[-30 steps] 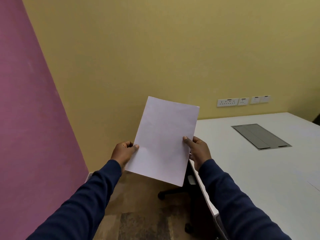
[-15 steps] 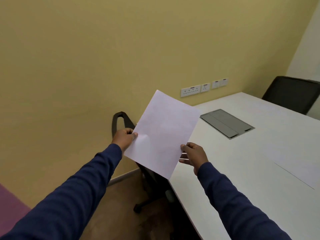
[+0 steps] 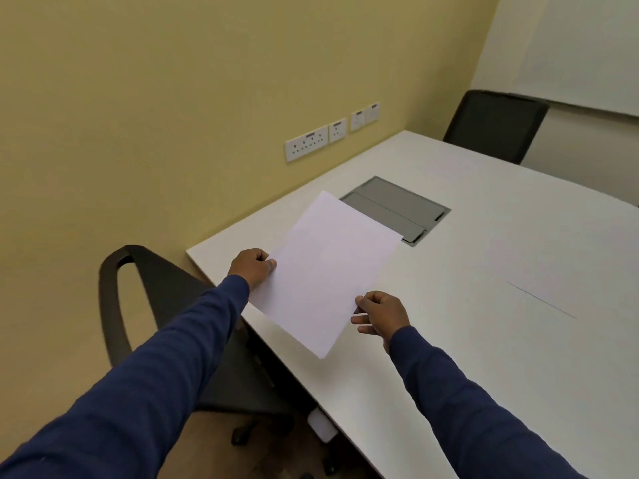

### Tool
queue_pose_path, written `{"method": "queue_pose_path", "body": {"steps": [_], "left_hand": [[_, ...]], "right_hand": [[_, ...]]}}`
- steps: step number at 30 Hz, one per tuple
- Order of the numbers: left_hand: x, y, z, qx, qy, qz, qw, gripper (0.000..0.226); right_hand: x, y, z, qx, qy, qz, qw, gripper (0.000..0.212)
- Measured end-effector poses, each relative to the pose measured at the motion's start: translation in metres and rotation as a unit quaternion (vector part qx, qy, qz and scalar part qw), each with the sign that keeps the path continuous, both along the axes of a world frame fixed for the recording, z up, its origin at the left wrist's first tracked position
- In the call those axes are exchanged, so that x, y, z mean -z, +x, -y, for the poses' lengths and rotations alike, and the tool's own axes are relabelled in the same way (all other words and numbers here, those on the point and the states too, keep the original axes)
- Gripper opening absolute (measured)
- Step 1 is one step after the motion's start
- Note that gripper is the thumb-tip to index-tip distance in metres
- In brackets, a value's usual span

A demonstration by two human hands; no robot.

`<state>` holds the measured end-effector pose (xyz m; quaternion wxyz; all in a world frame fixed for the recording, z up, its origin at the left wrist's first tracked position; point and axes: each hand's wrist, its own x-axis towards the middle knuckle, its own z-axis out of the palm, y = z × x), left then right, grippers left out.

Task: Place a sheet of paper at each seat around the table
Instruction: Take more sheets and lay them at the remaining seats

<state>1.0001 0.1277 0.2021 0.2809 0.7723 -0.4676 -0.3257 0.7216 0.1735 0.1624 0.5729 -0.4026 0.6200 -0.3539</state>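
I hold a blank white sheet of paper (image 3: 325, 271) over the near left corner of the white table (image 3: 484, 305). My left hand (image 3: 252, 267) pinches its left edge and my right hand (image 3: 380, 312) pinches its lower right edge. The sheet tilts a little and hovers just above the tabletop, in front of a black office chair (image 3: 162, 299) tucked at the table's left side. Another sheet (image 3: 587, 285) lies flat on the table at the right, its edge a faint line.
A grey cable hatch (image 3: 397, 212) is set into the tabletop beyond the held sheet. A second black chair (image 3: 494, 126) stands at the far end. Wall sockets (image 3: 307, 143) line the yellow wall. A whiteboard (image 3: 581, 50) hangs at the upper right.
My view has swung right and down toward the table. The sheet has moved from in front of the wall to low over the table's corner, still held by both hands.
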Motion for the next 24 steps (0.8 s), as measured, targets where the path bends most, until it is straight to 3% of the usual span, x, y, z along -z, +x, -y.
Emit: {"method": "queue_pose_path", "body": {"steps": [16, 19, 22, 24], "left_hand": [[0.182, 0.028, 0.116, 0.077, 0.13, 0.039, 0.988, 0.009], [0.203, 0.019, 0.121, 0.105, 0.144, 0.075, 0.981, 0.028], [0.22, 0.008, 0.113, 0.191, 0.13, 0.233, 0.945, 0.07], [0.231, 0.001, 0.102, 0.258, 0.109, 0.284, 0.917, 0.093]], "right_hand": [[0.133, 0.063, 0.077, 0.07, 0.174, -0.104, 0.977, 0.016], [0.148, 0.065, 0.087, 0.083, 0.195, -0.101, 0.972, 0.015], [0.161, 0.065, 0.094, 0.089, 0.208, -0.1, 0.969, 0.013], [0.168, 0.065, 0.098, 0.091, 0.217, -0.098, 0.967, 0.012]]}}
